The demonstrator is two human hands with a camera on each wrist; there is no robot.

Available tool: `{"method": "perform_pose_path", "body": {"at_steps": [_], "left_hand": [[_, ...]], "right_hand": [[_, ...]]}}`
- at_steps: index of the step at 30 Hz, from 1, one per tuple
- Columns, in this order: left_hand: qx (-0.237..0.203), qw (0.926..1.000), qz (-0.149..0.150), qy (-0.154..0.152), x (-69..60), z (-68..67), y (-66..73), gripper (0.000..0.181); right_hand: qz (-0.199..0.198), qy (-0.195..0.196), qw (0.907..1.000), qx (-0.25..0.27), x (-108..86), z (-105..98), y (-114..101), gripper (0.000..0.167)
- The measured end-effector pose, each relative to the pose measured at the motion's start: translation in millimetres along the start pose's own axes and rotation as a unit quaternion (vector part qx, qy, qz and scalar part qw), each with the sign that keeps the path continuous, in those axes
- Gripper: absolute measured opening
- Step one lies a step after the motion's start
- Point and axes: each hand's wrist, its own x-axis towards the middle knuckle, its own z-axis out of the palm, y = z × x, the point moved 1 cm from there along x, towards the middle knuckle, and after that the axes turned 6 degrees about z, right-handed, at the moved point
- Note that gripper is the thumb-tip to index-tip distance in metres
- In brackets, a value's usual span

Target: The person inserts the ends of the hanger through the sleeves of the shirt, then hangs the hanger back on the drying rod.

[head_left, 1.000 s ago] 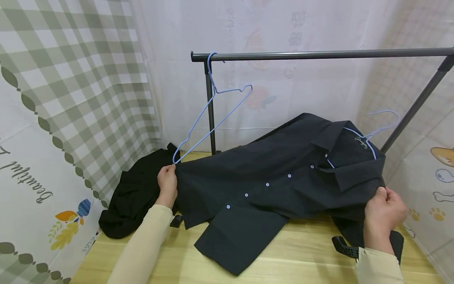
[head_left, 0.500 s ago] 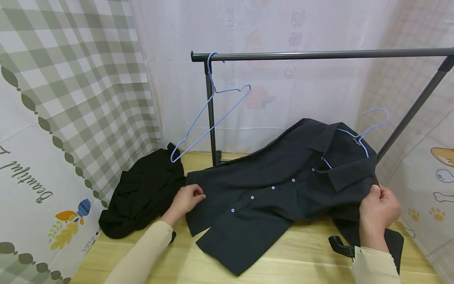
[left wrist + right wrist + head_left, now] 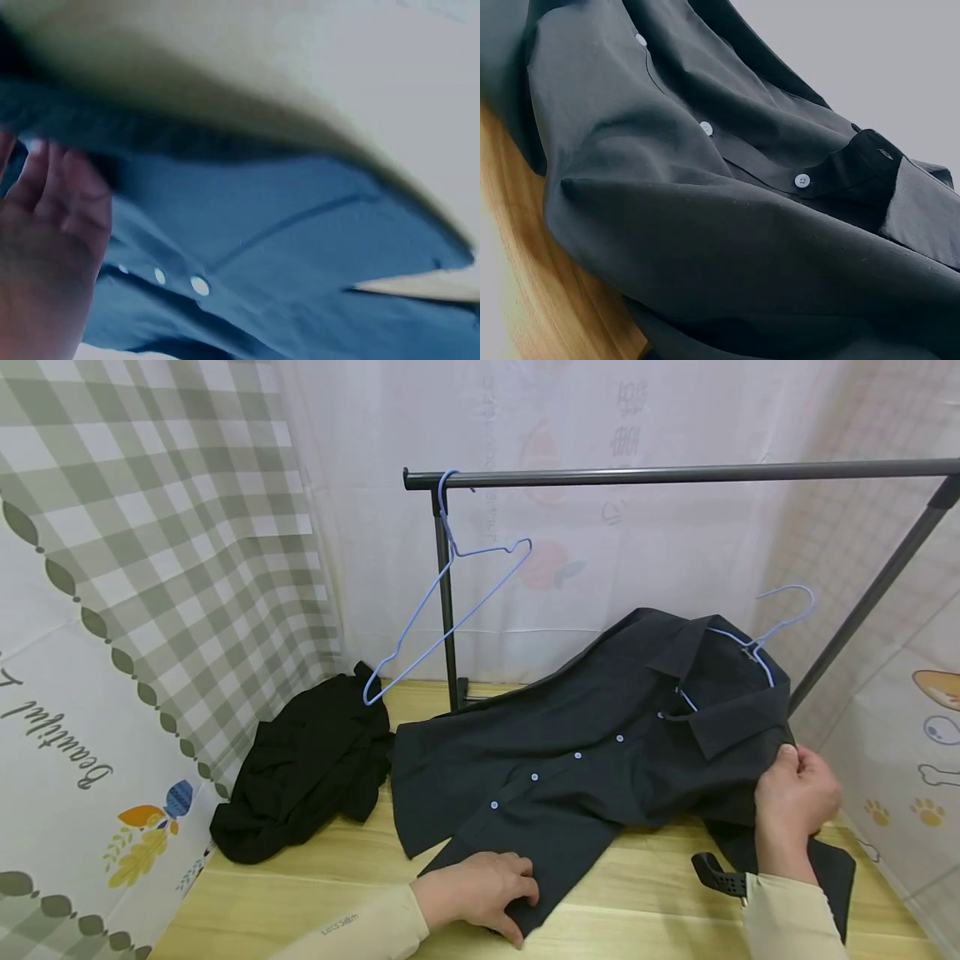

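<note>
A dark buttoned shirt (image 3: 555, 735) lies slanting across the table, its collar at the right around a blue hanger (image 3: 783, 625). The right hand (image 3: 797, 793) pinches the shirt just below the collar. At the front hem the left hand (image 3: 480, 889) rests on the cloth, fingers loosely bent; in the left wrist view that hand (image 3: 52, 217) is at the shirt's edge (image 3: 225, 146), blurred. White buttons (image 3: 802, 181) and the collar show in the right wrist view, where the right hand is out of sight.
A black crumpled garment (image 3: 307, 768) lies at the left of the wooden table (image 3: 360, 877). Behind, a dark metal rack (image 3: 637, 475) carries an empty blue hanger (image 3: 420, 610) at its left end. Patterned curtains (image 3: 187, 527) surround the table.
The left hand let go of the shirt's left corner and moved right and toward the front hem. The right hand, collar and hanger shifted slightly left; the shirt's left end sank lower.
</note>
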Motion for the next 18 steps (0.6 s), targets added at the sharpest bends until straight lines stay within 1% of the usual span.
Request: {"method": "perform_pose_path", "body": {"at_steps": [1, 3, 4, 6, 7, 9, 11, 12, 14, 15, 16, 18], "left_hand": [[0.026, 0.9996, 0.010, 0.005, 1.5, 1.1, 1.7, 0.028], [0.059, 0.9978, 0.022, 0.023, 0.8, 0.3, 1.5, 0.016], [0.067, 0.9969, 0.024, 0.035, -1.2, -2.2, -0.7, 0.012], [0.059, 0.9965, 0.013, 0.058, -8.8, -10.3, -9.0, 0.010], [0.050, 0.9964, 0.000, 0.069, -14.4, -15.5, -14.7, 0.010], [0.028, 0.9943, -0.038, 0.096, -28.5, -25.4, -28.3, 0.010], [0.018, 0.9896, -0.082, 0.117, -45.1, -32.3, -41.7, 0.014], [0.022, 0.9869, -0.104, 0.121, -53.6, -34.3, -47.8, 0.016], [0.037, 0.9825, -0.145, 0.112, -68.8, -35.2, -57.4, 0.024], [0.036, 0.9817, -0.157, 0.102, -75.3, -34.4, -60.8, 0.028], [0.028, 0.9818, -0.166, 0.087, -80.7, -33.0, -63.3, 0.032], [-0.012, 0.9831, -0.174, 0.057, -88.0, -29.9, -66.3, 0.036]], "right_hand": [[-0.002, 0.001, 1.0000, 0.002, -0.3, 0, 0, 0.043], [-0.008, 0.005, 1.0000, 0.004, -0.3, 1, 0, 0.041], [-0.007, 0.004, 1.0000, 0.004, 0.0, 1, 0, 0.042], [-0.006, 0.002, 1.0000, 0.003, 0.9, 1, 0, 0.042], [-0.003, -0.001, 1.0000, 0.005, 2.0, 0, 0, 0.043], [0.004, -0.002, 1.0000, 0.002, 3.9, -1, 0, 0.044], [0.014, -0.004, 0.9999, 0.005, 6.0, -3, 0, 0.046], [0.017, -0.004, 0.9998, 0.006, 7.0, -4, 0, 0.046], [0.021, 0.000, 0.9998, 0.007, 8.7, -5, 1, 0.046], [0.022, 0.002, 0.9997, 0.009, 9.4, -6, 1, 0.046], [0.021, 0.005, 0.9997, 0.012, 9.9, -6, 0, 0.044], [0.019, 0.011, 0.9996, 0.016, 10.1, -7, 0, 0.039]]}}
